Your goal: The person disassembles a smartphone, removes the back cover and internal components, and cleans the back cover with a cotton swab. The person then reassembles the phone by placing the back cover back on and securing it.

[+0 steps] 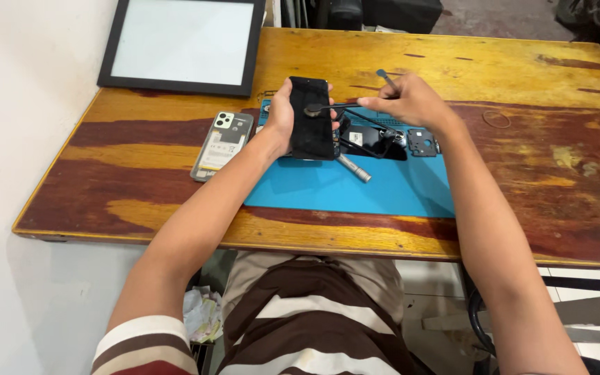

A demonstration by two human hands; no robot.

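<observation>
My left hand (280,111) grips a black smartphone (312,128) by its left edge, holding it upright over the blue work mat (328,187). My right hand (411,101) pinches a thin black tool with a round end (315,110) that rests against the phone's dark screen. A slim metal-tipped stick (386,79) pokes up from the same hand.
A phone back cover (222,144) lies left of the mat on the worn wooden table (522,167). A metal screwdriver (353,169) and small black phone parts (421,142) lie on the mat. A black-framed panel (182,43) leans at the back left, by the white wall.
</observation>
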